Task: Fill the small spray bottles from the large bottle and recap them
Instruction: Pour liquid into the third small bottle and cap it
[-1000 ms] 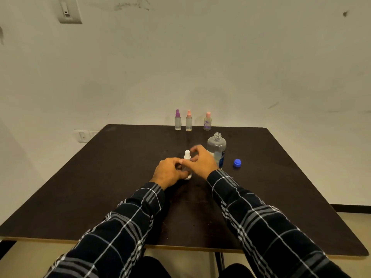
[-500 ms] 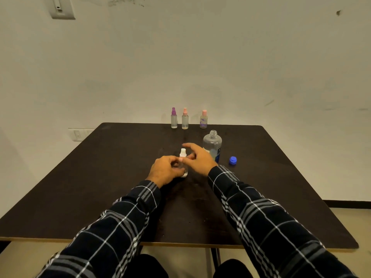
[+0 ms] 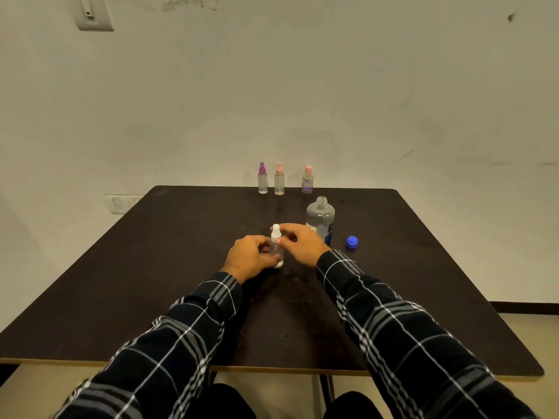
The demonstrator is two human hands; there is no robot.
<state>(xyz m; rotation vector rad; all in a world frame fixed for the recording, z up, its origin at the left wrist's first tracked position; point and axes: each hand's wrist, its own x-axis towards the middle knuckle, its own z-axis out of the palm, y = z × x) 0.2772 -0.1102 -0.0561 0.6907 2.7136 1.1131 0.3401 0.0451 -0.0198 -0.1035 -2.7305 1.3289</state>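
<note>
Single head-worn view, facing forward and down, table point(image 3: 151, 267) near

The left hand point(image 3: 252, 256) and right hand point(image 3: 299, 244) hid most of the white-topped spray bottle point(image 3: 276, 234) between them. Behind it, the large bottle point(image 3: 320, 217) carried a label too small to read.

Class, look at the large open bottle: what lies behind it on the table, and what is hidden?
Behind the large bottle, three capped spray bottles stand along the table edge. Nothing visibly hides behind it.
</note>
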